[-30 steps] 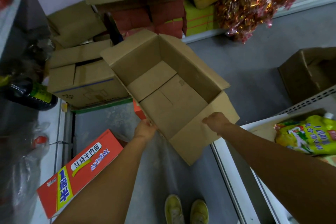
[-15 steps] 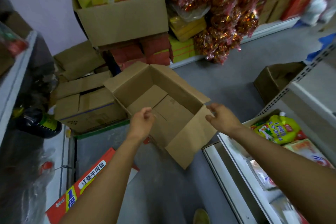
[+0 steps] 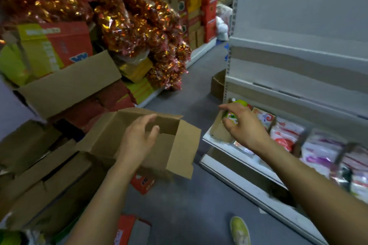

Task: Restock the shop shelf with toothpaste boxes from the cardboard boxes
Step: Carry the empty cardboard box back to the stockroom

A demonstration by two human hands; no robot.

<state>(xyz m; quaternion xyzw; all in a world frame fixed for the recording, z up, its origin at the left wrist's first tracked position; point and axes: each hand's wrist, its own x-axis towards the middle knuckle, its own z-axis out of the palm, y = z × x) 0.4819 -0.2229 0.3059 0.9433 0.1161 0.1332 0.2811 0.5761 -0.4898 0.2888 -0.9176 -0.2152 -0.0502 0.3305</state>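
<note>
Our left hand (image 3: 139, 141) hovers, fingers loose and spread, over the open cardboard box (image 3: 185, 145), seemingly emptied. Our right hand (image 3: 245, 125) hangs half-curled, gripping nothing, near the shelf (image 3: 229, 150). No toothpaste boxes in sight, so next we fetch a full carton.

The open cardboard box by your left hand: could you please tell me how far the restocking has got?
Done: the cardboard box lies open, and what shows of its inside holds nothing. In hand: nothing; the left hand hovers open over it, and the right hand reaches toward the shelf. Left: no toothpaste boxes show on the shelf, so stocking apparently remains.
</note>
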